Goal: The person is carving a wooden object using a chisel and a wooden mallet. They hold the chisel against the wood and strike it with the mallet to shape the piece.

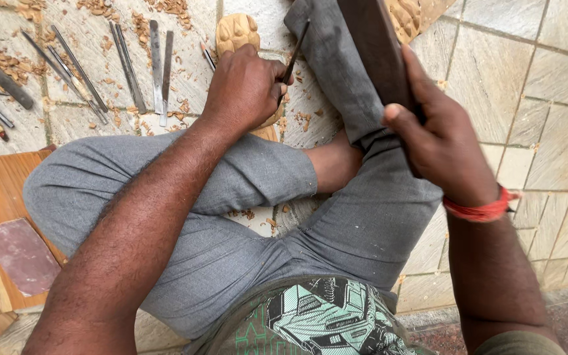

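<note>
Now your left hand point(248, 85) pins pale wood carving point(236, 33) on far floor, fingers clamped round thin chisel point(295, 51) angled onto it; right hand point(442, 141) grips dark wooden mallet point(379, 49), raised right, poised above chisel.

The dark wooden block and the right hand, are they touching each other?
Touching. The head view shows the right hand wrapped around the dark wooden block, with the thumb and fingers pressed on its lower end, no gap.

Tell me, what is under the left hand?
Under the left hand lies a pale carved wooden piece on the tiled floor; the hand also holds a thin chisel. The carving's middle and the chisel tip are covered.
</note>
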